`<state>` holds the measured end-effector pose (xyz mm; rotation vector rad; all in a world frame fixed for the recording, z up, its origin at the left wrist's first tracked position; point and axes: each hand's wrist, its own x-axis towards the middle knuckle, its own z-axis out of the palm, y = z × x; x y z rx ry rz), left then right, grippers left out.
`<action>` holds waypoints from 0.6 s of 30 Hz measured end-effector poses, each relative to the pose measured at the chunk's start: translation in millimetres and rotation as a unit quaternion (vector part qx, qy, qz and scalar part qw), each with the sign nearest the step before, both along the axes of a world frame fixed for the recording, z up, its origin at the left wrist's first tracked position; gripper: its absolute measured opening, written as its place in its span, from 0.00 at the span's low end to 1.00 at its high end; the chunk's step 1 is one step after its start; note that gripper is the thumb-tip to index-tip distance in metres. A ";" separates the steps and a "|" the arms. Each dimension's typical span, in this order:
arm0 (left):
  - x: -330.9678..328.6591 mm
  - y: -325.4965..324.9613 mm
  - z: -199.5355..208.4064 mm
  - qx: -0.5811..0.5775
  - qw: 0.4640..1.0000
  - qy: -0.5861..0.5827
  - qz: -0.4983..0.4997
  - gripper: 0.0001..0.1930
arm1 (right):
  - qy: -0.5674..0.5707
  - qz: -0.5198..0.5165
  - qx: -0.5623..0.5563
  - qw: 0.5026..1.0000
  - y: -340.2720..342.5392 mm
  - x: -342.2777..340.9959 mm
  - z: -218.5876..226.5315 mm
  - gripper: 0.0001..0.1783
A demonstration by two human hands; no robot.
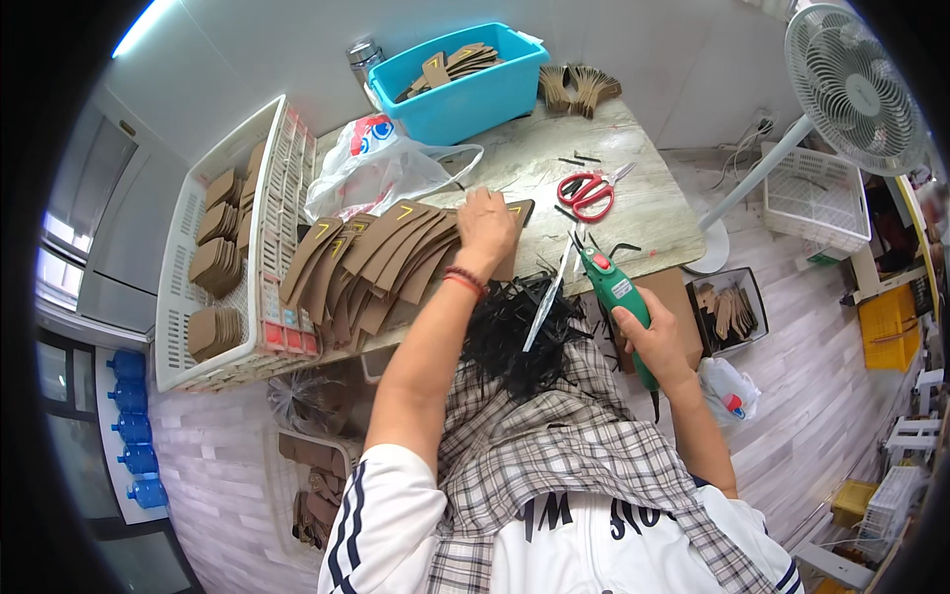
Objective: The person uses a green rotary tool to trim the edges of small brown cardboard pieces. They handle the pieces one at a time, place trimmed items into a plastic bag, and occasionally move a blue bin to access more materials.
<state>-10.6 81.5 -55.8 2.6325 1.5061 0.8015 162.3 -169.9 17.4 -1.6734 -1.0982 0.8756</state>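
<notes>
My left hand is closed over the right end of a fanned row of flat, curved brown pieces with yellow marks, gripping a brown piece at that end. What its fingertips touch is partly hidden. Wrapped around a green handheld power tool with a red button is my right hand; the tool's dark head points toward the table. Black strip scraps heap on the checked cloth over my lap. A narrow, shiny whitish strip stands out above them.
Red-handled scissors lie on the worn table near black scraps. Behind are a blue bin of brown pieces and a plastic bag. A white crate stands left, a fan right. Below is an open box.
</notes>
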 end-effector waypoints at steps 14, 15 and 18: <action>22.9 -20.4 34.9 -0.331 0.668 -0.663 -0.066 0.03 | 0.003 -0.028 0.039 0.999 24.5 -13.0 -0.3 0.24; 23.0 -28.8 47.4 -0.328 0.655 -0.677 -0.065 0.03 | -0.005 -0.024 0.052 0.998 27.8 -16.1 1.8 0.24; 25.9 -43.2 62.6 -0.330 0.604 -0.722 -0.066 0.02 | -0.015 -0.022 0.046 0.999 33.3 -21.5 7.9 0.25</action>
